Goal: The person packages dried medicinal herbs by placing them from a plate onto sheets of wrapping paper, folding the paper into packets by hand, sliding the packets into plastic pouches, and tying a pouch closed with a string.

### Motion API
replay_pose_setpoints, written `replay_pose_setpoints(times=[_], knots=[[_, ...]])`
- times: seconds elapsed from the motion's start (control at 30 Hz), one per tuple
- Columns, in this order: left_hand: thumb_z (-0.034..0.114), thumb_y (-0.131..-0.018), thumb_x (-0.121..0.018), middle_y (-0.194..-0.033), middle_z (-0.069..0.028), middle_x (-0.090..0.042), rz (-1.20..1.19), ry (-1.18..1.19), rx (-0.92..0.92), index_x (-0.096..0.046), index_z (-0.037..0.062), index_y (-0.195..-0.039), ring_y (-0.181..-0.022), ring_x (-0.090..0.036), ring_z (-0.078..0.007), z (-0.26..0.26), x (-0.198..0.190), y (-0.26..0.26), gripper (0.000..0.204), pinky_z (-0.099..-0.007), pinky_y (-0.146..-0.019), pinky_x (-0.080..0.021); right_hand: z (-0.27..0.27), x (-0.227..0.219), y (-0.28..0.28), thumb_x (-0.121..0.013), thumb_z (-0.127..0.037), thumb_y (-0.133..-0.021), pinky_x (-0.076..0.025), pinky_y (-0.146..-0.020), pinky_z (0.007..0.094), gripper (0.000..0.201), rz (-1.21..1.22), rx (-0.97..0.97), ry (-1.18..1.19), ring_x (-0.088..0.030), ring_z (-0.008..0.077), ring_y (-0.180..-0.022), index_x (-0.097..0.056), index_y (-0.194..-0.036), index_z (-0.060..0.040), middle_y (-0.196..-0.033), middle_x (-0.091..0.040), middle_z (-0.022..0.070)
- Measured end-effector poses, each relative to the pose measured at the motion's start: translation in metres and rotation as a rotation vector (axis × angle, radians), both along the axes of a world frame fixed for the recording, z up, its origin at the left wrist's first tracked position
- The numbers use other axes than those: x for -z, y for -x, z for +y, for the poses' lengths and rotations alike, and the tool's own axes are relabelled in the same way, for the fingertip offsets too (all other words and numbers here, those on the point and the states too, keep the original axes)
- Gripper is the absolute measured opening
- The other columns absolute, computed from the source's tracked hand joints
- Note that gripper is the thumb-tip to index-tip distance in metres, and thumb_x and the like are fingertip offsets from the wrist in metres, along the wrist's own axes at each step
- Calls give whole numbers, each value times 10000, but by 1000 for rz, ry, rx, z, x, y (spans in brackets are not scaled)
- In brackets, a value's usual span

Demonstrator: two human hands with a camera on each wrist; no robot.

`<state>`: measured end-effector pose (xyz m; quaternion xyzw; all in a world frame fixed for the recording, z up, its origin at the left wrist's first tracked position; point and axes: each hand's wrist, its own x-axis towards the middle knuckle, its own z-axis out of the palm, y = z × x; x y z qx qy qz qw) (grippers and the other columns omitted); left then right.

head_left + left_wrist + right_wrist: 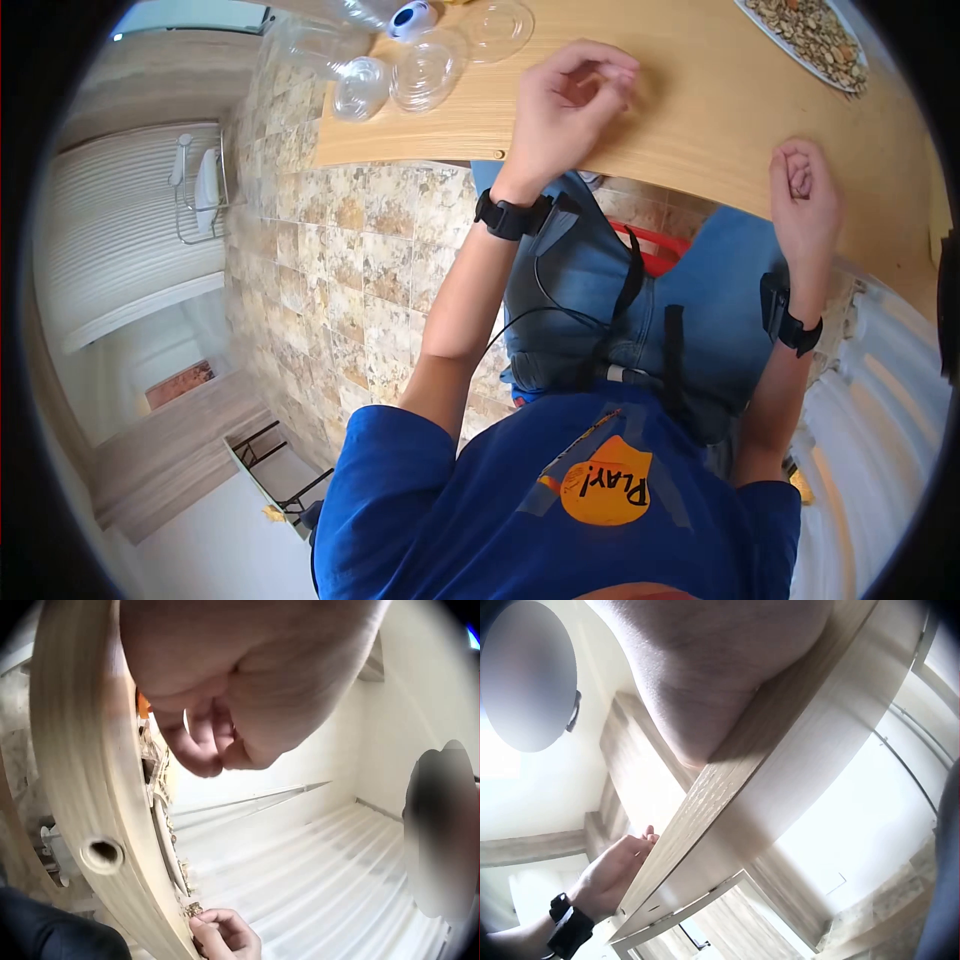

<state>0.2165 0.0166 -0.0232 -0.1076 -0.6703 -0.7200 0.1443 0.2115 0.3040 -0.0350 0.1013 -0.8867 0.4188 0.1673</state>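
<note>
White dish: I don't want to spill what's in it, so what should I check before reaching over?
1. Dish resting on the table: ok.
2. Left hand free: ok, loosely curled with nothing visible in it.
3. Right hand free: cannot tell; its curled fingers could hide something small.
4. Clear plastic pieces away from the dish: ok, they sit toward the other end.
5. Thin cable off the lap: not ok, it hangs across it.
6. Whole dish in view: not ok, its far end is cut off.
</note>
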Motion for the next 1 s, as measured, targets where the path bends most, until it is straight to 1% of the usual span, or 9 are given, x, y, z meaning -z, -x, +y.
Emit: replay_pose_setpoints(times=[0.07, 0.1, 0.17, 0.27, 0.47, 0.63, 0.73, 0.87, 1.0], knots=[[-42, -970, -700, -959, -62, -716, -126, 24, 95, -685, -32, -1117, -855, -701, -125, 3, 2, 3, 148, -259, -757, -573, 1, 2, 2, -721, -27, -945, -399, -575, 244, 74, 26, -2, -1, -433, 78, -608, -647, -952, -32, -667, -481, 7], [-42, -970, -700, -959, -62, -716, -119, 24, 96, -685, -32, -1117, -855, -701, -125, -1, 0, 4, 148, -259, -757, -573, 1, 3, 2, -719, -27, -947, -393, -572, 244, 75, 42, -1, 3, -428, 78, -604, -644, -951, -34, -665, -479, 7], [-4, -966, -734, -926, -51, -722, -196, 44, 183, -695, -22, -1096, -814, -692, -111, -9, -2, 4, 137, -248, -732, -567, 2, 5, 3, -715, -29, -951, -389, -568, 246, 73, 34, -1, 7, -424, 79, -601, -642, -952, -35, -664, -475, 7], [16, -958, -757, -882, -38, -718, -248, 5, 176, -698, -8, -1065, -773, -676, -101, -10, -1, 3, 125, -245, -714, -560, -1, 4, 3, -705, -37, -960, -383, -564, 249, 67, 22, -1, 15, -419, 80, -595, -638, -953, -38, -660, -469, 7], [76, -1006, -717, -869, -45, -708, -250, -44, 102, -692, -16, -1034, -739, -645, -86, -10, 1, 4, 99, -233, -673, -532, 3, 6, 4, -692, -58, -976, -395, -578, 250, 62, 5, -4, 3, -437, 82, -610, -639, -955, -34, -664, -479, 5], [35, -991, -720, -895, -84, -732, -258, -49, 87, -703, -56, -1052, -787, -696, -116, -8, -1, -4, 110, -250, -707, -568, 1, 1, 1, -698, -62, -973, -421, -596, 252, 63, 35, -7, -66, -457, 83, -624, -644, -957, -34, -678, -497, 4], [31, -994, -712, -928, -102, -742, -242, -68, 109, -701, -60, -1079, -828, -715, -131, -10, 4, -3, 125, -261, -742, -588, 3, 9, 6, -706, -55, -962, -452, -605, 263, 59, 26, -1, -17, -492, 95, -618, -649, -957, -42, -688, -534, 16], [5, -1015, -661, -959, -117, -751, -267, -59, 51, -693, -69, -1122, -855, -729, -145, -7, 8, -5, 133, -269, -770, -601, 4, 3, 2, -713, -29, -927, -520, -623, 317, 69, 15, -16, -11, -618, 154, -645, -652, -950, -50, -731, -641, 63], [3, -1020, -656, -1006, -116, -754, -207, -30, 26, -683, -73, -1167, -878, -723, -143, -9, 11, -3, 167, -268, -796, -602, 2, -5, 0, -730, -43, -893, -545, -632, 347, 81, 33, -25, 9, -664, 210, -648, -660, -931, -50, -731, -663, 94]])
